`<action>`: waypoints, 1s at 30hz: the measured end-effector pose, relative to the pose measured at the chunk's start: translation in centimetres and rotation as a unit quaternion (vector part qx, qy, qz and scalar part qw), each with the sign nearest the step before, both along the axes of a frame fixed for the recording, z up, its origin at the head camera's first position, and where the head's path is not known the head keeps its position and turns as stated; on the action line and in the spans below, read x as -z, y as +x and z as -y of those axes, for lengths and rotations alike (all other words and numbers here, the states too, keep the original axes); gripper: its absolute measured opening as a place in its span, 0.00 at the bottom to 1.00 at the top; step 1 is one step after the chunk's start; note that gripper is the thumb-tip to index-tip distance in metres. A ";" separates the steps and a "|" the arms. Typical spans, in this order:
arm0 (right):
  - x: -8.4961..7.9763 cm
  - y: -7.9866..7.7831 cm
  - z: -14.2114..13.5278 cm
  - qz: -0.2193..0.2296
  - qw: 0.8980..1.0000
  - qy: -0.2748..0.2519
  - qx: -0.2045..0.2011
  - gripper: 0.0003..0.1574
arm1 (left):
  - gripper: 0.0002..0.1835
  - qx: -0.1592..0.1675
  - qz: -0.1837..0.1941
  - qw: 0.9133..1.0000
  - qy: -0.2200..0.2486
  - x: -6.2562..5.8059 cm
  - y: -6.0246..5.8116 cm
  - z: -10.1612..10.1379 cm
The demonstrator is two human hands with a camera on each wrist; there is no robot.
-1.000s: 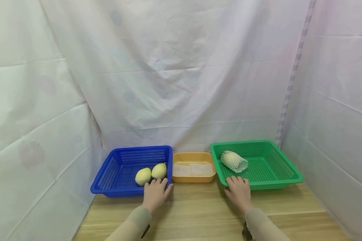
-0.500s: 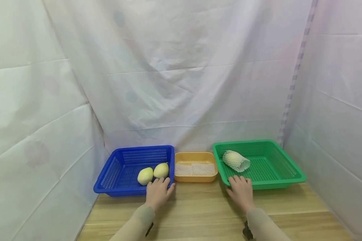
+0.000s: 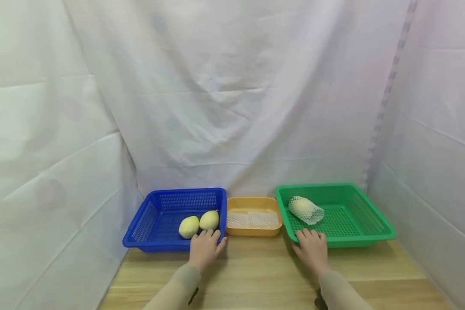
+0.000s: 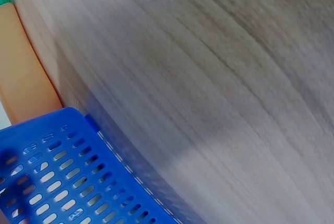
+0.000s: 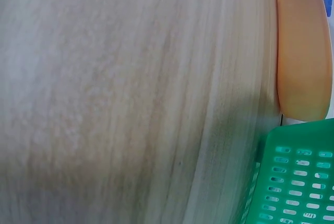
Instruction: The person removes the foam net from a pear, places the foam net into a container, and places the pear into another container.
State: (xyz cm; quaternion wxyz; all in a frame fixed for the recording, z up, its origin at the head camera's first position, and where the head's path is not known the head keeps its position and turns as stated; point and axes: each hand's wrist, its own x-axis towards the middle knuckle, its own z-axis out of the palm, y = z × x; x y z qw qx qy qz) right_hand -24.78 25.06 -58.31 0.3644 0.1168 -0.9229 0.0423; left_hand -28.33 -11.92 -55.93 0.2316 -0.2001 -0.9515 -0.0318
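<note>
In the head view, my left hand (image 3: pixel 204 247) rests on the front rim of a blue plastic basket (image 3: pixel 155 245), near its right corner. Just beyond the fingertips, two pale yellow-green pears (image 3: pixel 188 227) lie side by side. My right hand (image 3: pixel 312 249) rests on the front rim of a green plastic basket (image 3: pixel 356 240), close to the left corner. Inside that basket lies a pear in a white foam net sleeve (image 3: pixel 305 210). The fingers of both hands look relaxed over the rims. Both wrist views show mostly tabletop and basket sides (image 4: pixel 73 172).
A small orange-yellow tray (image 3: pixel 253 231) stands between the baskets, holding flat white foam nets (image 3: pixel 261 219). The wooden table (image 3: pixel 255 275) stretches in front of them. White curtains (image 3: pixel 232 129) hang behind and on both sides.
The head view has shifted slightly, so everything sits a little further right in it. Hands, baskets and pears keep their places relative to one another.
</note>
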 end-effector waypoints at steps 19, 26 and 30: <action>-0.3 0.5 -0.1 0.000 1.000 0.005 -0.001 0.25 | 0.19 0.007 0.009 1.000 -0.001 -0.1 0.1 -0.1; -0.6 0.7 0.0 0.025 1.000 0.008 0.005 0.25 | 0.19 0.012 0.005 1.000 0.003 -0.1 0.2 -0.1; -1.1 0.9 0.1 0.068 0.998 0.004 0.010 0.26 | 0.20 0.009 0.002 1.000 -0.001 -0.2 0.2 -0.1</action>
